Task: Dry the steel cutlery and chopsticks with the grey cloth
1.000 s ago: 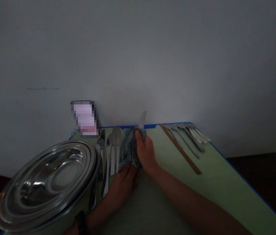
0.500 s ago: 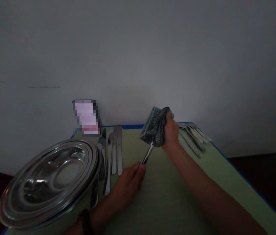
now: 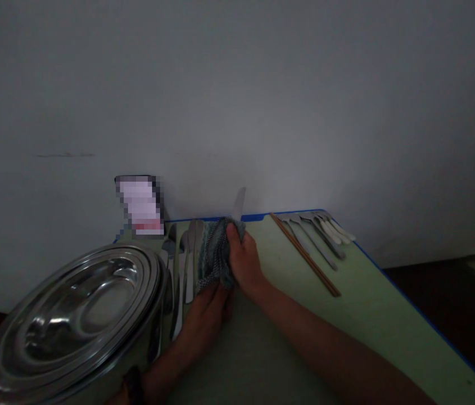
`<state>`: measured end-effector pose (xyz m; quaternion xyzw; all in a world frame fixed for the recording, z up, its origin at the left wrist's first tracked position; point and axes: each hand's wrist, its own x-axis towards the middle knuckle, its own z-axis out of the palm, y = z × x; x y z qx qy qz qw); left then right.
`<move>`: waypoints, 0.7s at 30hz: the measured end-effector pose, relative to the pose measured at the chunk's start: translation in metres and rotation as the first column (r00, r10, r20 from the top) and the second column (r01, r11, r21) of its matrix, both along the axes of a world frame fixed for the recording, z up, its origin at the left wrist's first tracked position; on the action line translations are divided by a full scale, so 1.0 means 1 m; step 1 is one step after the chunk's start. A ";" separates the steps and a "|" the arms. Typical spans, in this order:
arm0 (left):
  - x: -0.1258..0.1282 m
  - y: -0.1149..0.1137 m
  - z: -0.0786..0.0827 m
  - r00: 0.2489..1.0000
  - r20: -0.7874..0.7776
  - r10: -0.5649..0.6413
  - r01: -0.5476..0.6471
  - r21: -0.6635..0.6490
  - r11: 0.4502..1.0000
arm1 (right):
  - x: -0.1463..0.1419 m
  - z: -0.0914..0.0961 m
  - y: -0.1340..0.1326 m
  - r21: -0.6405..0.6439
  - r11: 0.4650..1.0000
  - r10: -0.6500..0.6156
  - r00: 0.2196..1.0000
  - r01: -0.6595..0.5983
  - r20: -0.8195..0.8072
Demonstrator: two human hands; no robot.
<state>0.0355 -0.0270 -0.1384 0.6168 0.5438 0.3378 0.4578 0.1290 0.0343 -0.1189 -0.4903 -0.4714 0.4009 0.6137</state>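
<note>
My right hand [image 3: 243, 263] is closed round a grey-green checked cloth [image 3: 213, 253], wrapped about a table knife [image 3: 238, 203] whose blade tip sticks up above the cloth. Just below, my left hand [image 3: 204, 313] grips the knife's handle end, which the cloth and fingers hide. Both hands meet over the green table mat [image 3: 288, 315], beside a row of several pieces of steel cutlery [image 3: 183, 264] lying to the left.
A large steel pot with a domed lid [image 3: 72, 315] stands at the near left. Brown chopsticks [image 3: 304, 254] and several spoons and forks [image 3: 321, 233] lie at the far right of the mat. A blurred-out upright object [image 3: 139, 205] leans on the white wall.
Half a second ago the right hand with the cloth was up at the knife's tip, off to the right. It has slid back down the knife to the left hand.
</note>
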 end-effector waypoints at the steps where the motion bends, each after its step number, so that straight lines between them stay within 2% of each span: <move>1: 0.001 -0.001 0.001 1.000 0.005 -0.006 0.006 -0.013 1.000 | 0.004 0.002 0.004 0.007 1.000 -0.005 0.999 0.005 -0.036; 5: 0.004 -0.006 0.007 0.993 -0.009 -0.120 0.119 -0.056 0.991 | 0.026 0.009 0.024 -0.032 0.997 -0.079 0.961 0.073 -0.265; 9: 0.002 -0.010 0.011 0.957 0.001 -0.290 0.290 -0.051 0.956 | 0.048 0.020 0.036 -0.095 0.994 -0.102 0.860 0.063 -0.500; 13: -0.001 -0.012 0.011 0.919 0.006 -0.395 0.395 0.018 0.919 | 0.062 0.029 0.043 -0.094 0.984 -0.175 0.811 0.148 -0.558; 18: -0.004 -0.013 0.005 0.894 -0.110 -0.434 0.446 0.144 0.883 | 0.078 0.033 0.050 -0.120 0.959 -0.278 0.759 0.258 -0.589; 21: -0.005 -0.014 0.003 0.876 -0.168 -0.453 0.480 0.197 0.855 | 0.085 0.030 0.053 -0.085 0.952 -0.291 0.784 0.295 -0.549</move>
